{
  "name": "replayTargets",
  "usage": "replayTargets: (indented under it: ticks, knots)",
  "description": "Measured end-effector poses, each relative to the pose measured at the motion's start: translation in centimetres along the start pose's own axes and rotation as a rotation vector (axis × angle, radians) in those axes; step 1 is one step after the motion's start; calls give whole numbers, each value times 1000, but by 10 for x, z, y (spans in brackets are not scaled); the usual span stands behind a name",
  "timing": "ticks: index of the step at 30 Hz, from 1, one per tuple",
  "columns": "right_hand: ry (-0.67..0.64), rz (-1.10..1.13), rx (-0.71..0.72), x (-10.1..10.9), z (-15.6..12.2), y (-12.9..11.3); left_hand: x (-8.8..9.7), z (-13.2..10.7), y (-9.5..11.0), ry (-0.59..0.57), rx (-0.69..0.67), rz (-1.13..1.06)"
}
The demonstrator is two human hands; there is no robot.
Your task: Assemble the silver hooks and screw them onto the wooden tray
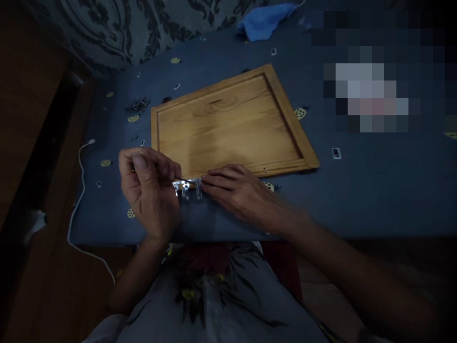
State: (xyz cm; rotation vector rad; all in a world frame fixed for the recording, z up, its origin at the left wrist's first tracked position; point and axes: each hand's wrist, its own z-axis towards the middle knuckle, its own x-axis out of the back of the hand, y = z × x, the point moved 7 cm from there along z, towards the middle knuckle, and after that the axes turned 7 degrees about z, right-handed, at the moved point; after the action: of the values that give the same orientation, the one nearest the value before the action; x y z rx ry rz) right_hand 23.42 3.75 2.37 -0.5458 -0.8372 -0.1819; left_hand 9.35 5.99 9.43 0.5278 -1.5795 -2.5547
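Note:
A wooden panel with a raised frame [232, 119] lies on a dark blue patterned cloth [357, 190]. At its near edge sits a shiny metal hinge [187, 186]. My left hand [148, 190] is closed round a thin dark tool, likely a small screwdriver [182, 179], whose tip points at the hinge. My right hand [237, 188] lies low beside the hinge, its fingers pressed together on the hinge's right end and holding it against the panel edge.
A pile of small metal parts [138, 104] lies at the panel's far left corner. A blue rag [264, 21] sits at the back. A white cable [80, 190] hangs over the left edge. Small fittings [336, 153] dot the cloth.

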Motion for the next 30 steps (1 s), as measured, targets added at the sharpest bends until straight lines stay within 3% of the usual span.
replayTargets:
  ticks: [10,18,24,30]
  knots:
    - [13,-2,4,3,2,-2,1,-3,2,-7,27,24]
    - [-2,-8,-9,1,1,-1,-1,-3,-1,-30,-8,17]
    - [-1,-8,2,-3,0,0,-5,-6,9,-60,-64,100]
    - [-23,19,-8,-1,1,1,-11,-5,6,-89,38,42]
